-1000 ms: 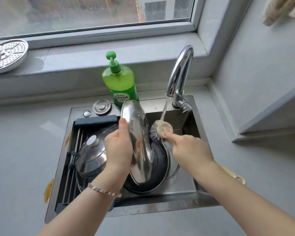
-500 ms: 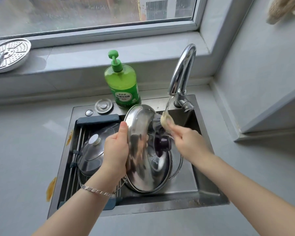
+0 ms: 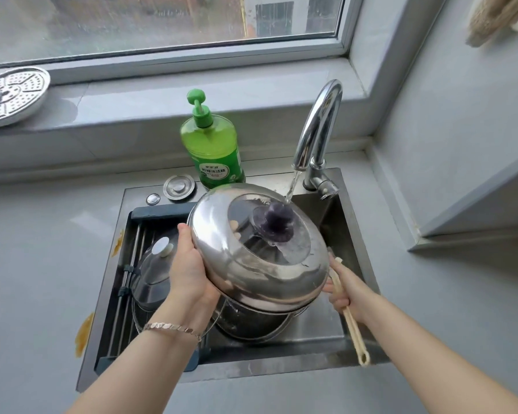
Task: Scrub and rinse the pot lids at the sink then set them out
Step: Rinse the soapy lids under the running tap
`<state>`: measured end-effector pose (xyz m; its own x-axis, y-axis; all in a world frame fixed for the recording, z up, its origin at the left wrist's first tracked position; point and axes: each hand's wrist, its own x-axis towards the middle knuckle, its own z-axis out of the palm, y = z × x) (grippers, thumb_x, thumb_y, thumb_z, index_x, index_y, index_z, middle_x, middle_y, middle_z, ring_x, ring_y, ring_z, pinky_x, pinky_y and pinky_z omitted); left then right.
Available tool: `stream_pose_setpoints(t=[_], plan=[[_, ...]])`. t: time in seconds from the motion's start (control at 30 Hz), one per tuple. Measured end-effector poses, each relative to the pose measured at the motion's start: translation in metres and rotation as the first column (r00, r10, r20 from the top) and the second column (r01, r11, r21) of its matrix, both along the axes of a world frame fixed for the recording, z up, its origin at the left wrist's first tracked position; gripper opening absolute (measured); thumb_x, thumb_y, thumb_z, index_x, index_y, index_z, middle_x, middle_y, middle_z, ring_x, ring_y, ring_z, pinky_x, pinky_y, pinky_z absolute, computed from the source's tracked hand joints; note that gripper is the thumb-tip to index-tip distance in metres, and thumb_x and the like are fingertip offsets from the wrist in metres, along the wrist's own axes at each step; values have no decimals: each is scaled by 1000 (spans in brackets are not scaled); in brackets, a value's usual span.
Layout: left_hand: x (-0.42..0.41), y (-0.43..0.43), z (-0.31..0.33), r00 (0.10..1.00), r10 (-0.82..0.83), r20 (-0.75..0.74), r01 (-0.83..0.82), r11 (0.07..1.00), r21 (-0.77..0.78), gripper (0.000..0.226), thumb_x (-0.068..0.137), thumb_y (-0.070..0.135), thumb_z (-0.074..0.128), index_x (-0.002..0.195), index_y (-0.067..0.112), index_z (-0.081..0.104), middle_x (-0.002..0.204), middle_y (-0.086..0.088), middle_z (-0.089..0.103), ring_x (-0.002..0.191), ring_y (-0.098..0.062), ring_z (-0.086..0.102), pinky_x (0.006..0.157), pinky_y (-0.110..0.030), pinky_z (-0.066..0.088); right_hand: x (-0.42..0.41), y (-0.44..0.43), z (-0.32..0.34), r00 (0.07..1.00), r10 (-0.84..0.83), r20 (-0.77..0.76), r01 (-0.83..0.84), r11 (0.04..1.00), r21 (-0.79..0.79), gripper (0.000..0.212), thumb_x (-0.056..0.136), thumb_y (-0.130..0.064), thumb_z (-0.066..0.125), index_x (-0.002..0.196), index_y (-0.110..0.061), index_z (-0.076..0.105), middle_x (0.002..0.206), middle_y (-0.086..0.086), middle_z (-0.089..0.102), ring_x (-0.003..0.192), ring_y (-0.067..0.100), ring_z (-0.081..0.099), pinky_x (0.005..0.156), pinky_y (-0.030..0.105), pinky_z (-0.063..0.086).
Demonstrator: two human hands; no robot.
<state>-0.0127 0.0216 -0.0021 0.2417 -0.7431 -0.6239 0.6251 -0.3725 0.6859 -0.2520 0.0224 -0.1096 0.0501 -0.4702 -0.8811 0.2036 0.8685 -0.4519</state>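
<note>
Big steel lid [image 3: 251, 264] is held tilted over the sink [image 3: 281, 372], knob up, right under the tap [image 3: 317, 127] stream. Its left rim is gripped by the left hand [image 3: 189, 270], thumb on top. The brush handle [image 3: 352, 324] is wrapped by the right hand [image 3: 346, 291], fingers curled.

Green plastic pump bottle [image 3: 211, 144] upright below grey windowsill [image 3: 162, 97]. Round perforated metal plate [image 3: 12, 95] on sill, far left. Beige cloth [image 3: 497, 16], possibly a towel, top right.

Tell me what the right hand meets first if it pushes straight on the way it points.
Probably the steel lid: the right hand, gripping the brush handle, points up-left at its near rim. Depth is unclear; it could slip underneath.
</note>
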Motion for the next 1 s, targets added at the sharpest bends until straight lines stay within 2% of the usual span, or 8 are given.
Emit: stream_pose_setpoints(t=[0.1,0.33,0.53,0.6,0.67,0.73,0.9,1.0], plan=[[-8,-3,-16,998,-36,-59,38,999,31,66,94,60,31,87,10,74,87,-15,74,74,-23,72,55,-34,57,-4,-6,13,956,-220,196,238,968,-76,33,75,-47,63,67,-17,54,47,-4,45,27,1,25,25,10,13],[-19,0,-66,992,-121,18,118,982,146,55,99,48,29,126,7,55,102,-7,72,92,-19,68,72,-31,54,-22,-26,64,940,-305,-154,200,856,-477,18,84,-25,66,74,-13,58,35,-9,49,26,-2,39,28,10,28],[-21,-11,-66,994,-97,-45,105,959,262,52,90,63,36,105,18,57,101,-3,65,90,-23,64,67,-39,57,-19,-33,93,968,-161,-191,-22,706,-708,15,81,-14,70,91,-26,67,55,-14,64,38,-5,50,38,4,35],[-12,-13,-61,996,-85,-11,86,977,194,55,87,64,42,114,17,56,113,-1,60,108,-29,58,86,-51,51,-19,-31,87,980,-130,-149,-7,729,-685,18,82,-12,67,95,-24,65,52,-13,62,36,-3,46,35,7,32],[0,-12,-54,986,-69,155,54,994,99,47,84,61,50,92,18,67,92,-2,68,91,-24,63,79,-40,51,-19,-25,72,990,-94,-105,14,808,-589,15,84,-12,65,97,-19,63,47,-11,51,32,0,34,31,12,24],[5,-9,-40,915,-117,387,97,993,70,44,82,59,56,74,17,66,69,-4,65,65,-20,58,63,-31,45,-16,-17,51,995,-86,-57,52,896,-442,7,84,-10,61,89,-13,58,50,-7,45,33,2,27,29,14,18],[-7,0,-3,686,-276,674,373,928,0,35,70,51,69,70,16,63,59,2,67,56,-9,62,53,-19,48,3,2,16,985,-154,77,164,976,-142,8,92,-17,50,96,-12,54,75,10,62,32,3,24,27,13,15],[-25,5,8,399,-264,878,547,837,2,43,63,55,71,56,18,50,46,10,46,40,1,39,41,-9,31,-1,2,19,983,-184,-1,182,974,-134,18,93,-30,51,103,-15,54,96,22,64,28,2,20,26,13,16]])
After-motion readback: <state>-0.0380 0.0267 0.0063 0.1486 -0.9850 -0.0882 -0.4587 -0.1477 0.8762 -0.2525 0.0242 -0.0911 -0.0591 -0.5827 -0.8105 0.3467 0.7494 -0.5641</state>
